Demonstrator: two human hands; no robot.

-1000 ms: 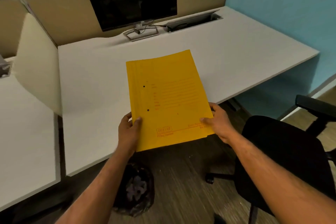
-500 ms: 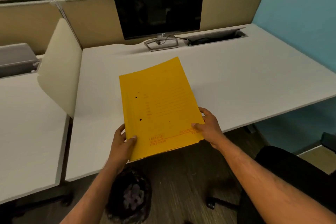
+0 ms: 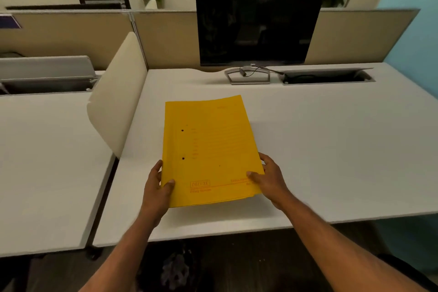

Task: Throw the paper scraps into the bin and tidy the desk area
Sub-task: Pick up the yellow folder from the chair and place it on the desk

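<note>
both hands grip yellow folder; crumpled paper in bin.

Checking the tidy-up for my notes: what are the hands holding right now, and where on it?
Both hold the yellow folder by its near end: left hand at the near-left corner, right hand at the near-right corner, thumbs on top.

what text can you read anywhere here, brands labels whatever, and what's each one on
"DELL": small logo on the lower bezel of the monitor.
"DELUXE": red boxed stamp near the bottom left of the yellow folder, which the left hand and right hand grip.
Under that stamp, a red line that may read "Filing System": too blurred to be sure.
Other red print on the folder: unreadable.
</note>
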